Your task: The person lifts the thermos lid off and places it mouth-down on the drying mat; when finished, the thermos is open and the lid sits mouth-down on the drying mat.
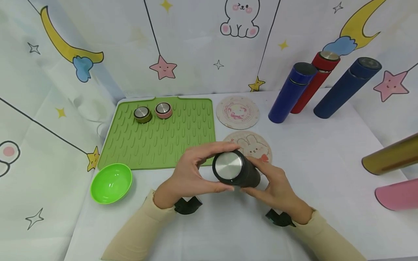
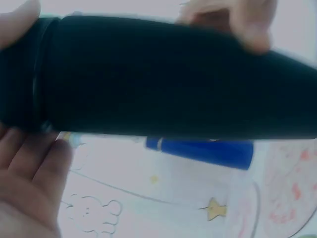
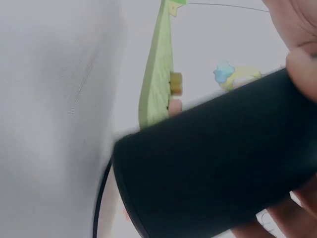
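Observation:
Above the table front, both hands hold a black thermos (image 1: 252,174), tilted with its silver-topped lid (image 1: 228,166) toward the head camera. My left hand (image 1: 188,171) grips the lid end, thumb on one side and fingers on the other. Lower down, my right hand (image 1: 277,185) grips the thermos body between thumb and fingers. In the left wrist view the dark body (image 2: 148,79) spans the frame, and a seam shows below the lid. Its base end (image 3: 198,168) fills much of the right wrist view. The lid appears to be on the body.
A green ridged mat (image 1: 183,145) carries an olive lid (image 1: 142,114) and a pink lid (image 1: 163,110). Round coasters (image 1: 237,112) lie beside it, a green bowl (image 1: 111,183) at left. Blue (image 1: 290,96), red (image 1: 308,88) and navy (image 1: 343,90) thermoses stand behind; gold (image 1: 392,154) and pink (image 1: 398,195) bodies at right.

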Demonstrator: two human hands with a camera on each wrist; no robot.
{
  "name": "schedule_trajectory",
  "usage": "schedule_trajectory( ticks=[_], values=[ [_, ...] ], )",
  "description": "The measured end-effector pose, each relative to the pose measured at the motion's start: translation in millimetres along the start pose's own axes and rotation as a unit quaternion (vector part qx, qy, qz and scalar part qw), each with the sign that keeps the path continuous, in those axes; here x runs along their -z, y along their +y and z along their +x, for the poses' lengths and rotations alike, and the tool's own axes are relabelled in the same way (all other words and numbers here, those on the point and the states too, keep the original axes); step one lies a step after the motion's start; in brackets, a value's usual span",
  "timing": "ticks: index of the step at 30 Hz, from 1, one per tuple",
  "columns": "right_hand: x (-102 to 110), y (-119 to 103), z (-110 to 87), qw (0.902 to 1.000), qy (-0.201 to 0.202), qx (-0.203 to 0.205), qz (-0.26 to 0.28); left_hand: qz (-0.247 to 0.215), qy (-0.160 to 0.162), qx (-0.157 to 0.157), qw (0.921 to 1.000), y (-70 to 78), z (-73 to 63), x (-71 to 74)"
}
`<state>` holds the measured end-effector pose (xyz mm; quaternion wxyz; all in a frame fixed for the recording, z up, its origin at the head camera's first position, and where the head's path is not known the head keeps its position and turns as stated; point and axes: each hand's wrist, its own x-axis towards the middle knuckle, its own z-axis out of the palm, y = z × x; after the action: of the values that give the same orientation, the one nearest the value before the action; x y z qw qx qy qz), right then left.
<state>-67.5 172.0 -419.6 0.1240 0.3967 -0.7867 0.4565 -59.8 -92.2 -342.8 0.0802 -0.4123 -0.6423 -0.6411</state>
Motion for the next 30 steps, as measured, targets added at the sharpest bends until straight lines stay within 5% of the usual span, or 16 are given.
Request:
schedule_trajectory(
  ticks=[5, 9, 15, 22, 26, 30],
  values=[
    [-3, -1, 3.5, 0.9941, 0.088, 0.02, -0.059, 0.004, 0.08, -0.011, 0.9967, -6.8, -5.1, -11.5],
    [-1, 0, 4.6, 0.9944, 0.086, 0.024, -0.057, 0.008, 0.092, -0.009, 0.9957, -7.0, -6.7, -14.8],
    [9, 6, 1.0, 0.9992, -0.024, 0.008, 0.031, 0.02, -0.021, -0.011, 0.9995, 4.7, -3.9, -4.8],
    [16, 5, -1.0, 0.9845, -0.125, 0.003, 0.123, 0.037, -0.145, -0.062, 0.9868, 22.4, 2.2, 7.7],
    [18, 2, -0.3, 0.9814, -0.145, -0.01, 0.125, 0.052, -0.163, -0.074, 0.9825, 26.3, 2.0, 8.5],
    [18, 1, -0.8, 0.985, -0.135, -0.015, 0.106, 0.048, -0.132, -0.058, 0.9884, 24.8, -2.2, 6.1]
  ],
)
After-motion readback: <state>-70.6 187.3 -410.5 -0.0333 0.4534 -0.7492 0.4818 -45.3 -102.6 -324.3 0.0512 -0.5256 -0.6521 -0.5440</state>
